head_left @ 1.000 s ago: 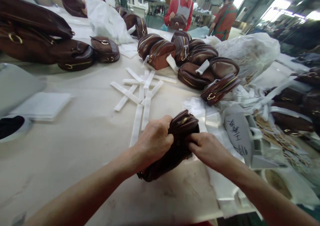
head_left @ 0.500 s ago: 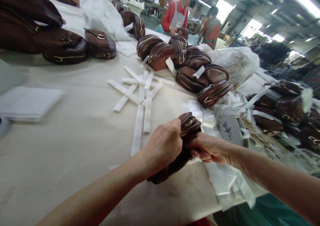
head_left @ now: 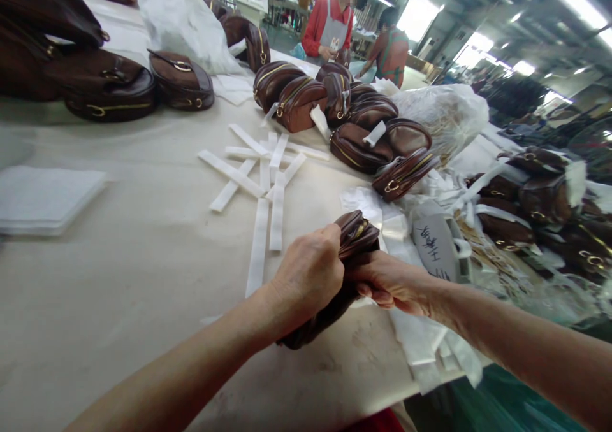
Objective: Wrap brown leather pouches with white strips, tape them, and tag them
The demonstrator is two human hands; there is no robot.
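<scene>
A dark brown leather bag [head_left: 354, 233] with a brass-coloured zip is held tilted over the near part of the table. My left hand [head_left: 313, 266] is closed in a fist on its upper left edge. From the right, my right hand [head_left: 385, 278] grips the bag's side with bent fingers, and part of the fingers is hidden by the bag. Both hands cover much of the bag's middle. Just beyond my left hand, several white strips [head_left: 258, 244] lie crossed over one another on the table.
Several brown bags [head_left: 366, 145] are piled beyond my hands, with more bags [head_left: 112, 88] at the far left. White sheets [head_left: 43, 199] lie stacked at left. A grey container with handwriting [head_left: 437, 244] stands at right. Two people, one in a grey apron [head_left: 335, 30], are across the table.
The whole view has shifted slightly, so the table and bags appear a little further left. Both hands keep their hold on the bag, with almost no change in their pose.
</scene>
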